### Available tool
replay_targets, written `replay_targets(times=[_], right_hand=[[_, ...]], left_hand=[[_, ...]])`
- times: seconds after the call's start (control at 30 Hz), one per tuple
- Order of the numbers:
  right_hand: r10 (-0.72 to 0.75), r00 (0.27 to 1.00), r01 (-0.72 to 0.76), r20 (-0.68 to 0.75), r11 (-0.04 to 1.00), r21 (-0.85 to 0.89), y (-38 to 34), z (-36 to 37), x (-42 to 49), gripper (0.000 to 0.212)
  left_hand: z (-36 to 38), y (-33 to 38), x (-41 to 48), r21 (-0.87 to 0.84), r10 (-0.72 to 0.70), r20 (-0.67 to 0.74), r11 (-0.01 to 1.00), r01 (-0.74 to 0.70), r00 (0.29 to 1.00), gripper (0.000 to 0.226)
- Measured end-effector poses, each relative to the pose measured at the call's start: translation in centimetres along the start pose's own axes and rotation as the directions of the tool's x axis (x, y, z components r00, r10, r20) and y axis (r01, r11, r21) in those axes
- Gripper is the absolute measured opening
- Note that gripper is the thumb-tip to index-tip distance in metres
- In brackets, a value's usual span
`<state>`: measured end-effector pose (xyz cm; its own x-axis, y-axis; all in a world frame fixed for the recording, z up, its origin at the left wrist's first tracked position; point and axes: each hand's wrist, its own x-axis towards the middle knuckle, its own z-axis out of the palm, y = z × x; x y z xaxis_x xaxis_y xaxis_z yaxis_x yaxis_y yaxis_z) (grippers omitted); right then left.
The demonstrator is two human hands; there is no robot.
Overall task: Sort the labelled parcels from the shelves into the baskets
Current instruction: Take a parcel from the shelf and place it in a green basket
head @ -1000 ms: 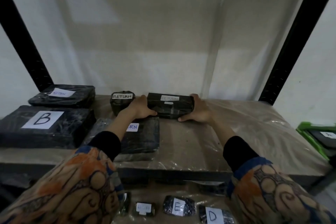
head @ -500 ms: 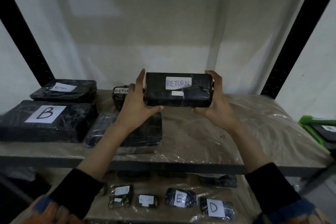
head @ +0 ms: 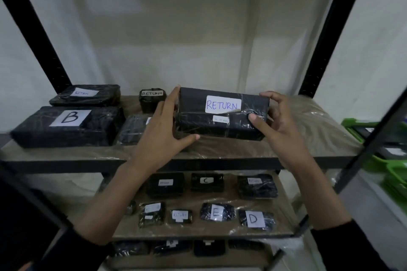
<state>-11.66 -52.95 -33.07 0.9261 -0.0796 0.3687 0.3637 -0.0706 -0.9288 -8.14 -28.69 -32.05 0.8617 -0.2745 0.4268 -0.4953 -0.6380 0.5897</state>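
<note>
I hold a black wrapped parcel labelled RETURN [head: 222, 113] in front of the upper shelf [head: 286, 156], lifted off its surface with the label facing me. My left hand [head: 164, 130] grips its left end, thumb underneath. My right hand [head: 276, 123] grips its right end, thumb on the front face. On the upper shelf lie a large parcel marked B [head: 66, 126], a flat RETURN parcel [head: 86, 94] behind it, a small RETURN parcel [head: 152, 100] and a flat parcel [head: 134, 130] partly hidden by my left hand. Green baskets [head: 394, 174] stand at the right.
The lower shelf [head: 198, 230] carries several small black parcels, among them C [head: 207, 181], E [head: 217, 212] and D [head: 255, 220]. More parcels lie on the bottom shelf. Black uprights [head: 319, 50] frame the rack. A white wall stands behind.
I lifted the RETURN parcel off the upper shelf and drew it toward me with both hands. My view has pulled back, so the lower shelves and more of the baskets show.
</note>
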Motion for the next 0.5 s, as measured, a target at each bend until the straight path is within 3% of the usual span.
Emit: replay_targets(times=[0.23,0.5], right_hand=[[0.084,0.982,-0.074,-0.172,0.995,0.062,0.4,-1.8,-9.2,0.041],[0.172,0.883,-0.17,-0.436,0.984,0.043,1.1,-7.5,-20.5,0.038]], left_hand=[[2.3,2.3,-6.0,0.094,-0.02,0.18,0.996,0.003,0.984,0.101],[9.2,6.0,-11.9,0.11,0.015,0.406,0.992,-0.065,0.914,0.079]])
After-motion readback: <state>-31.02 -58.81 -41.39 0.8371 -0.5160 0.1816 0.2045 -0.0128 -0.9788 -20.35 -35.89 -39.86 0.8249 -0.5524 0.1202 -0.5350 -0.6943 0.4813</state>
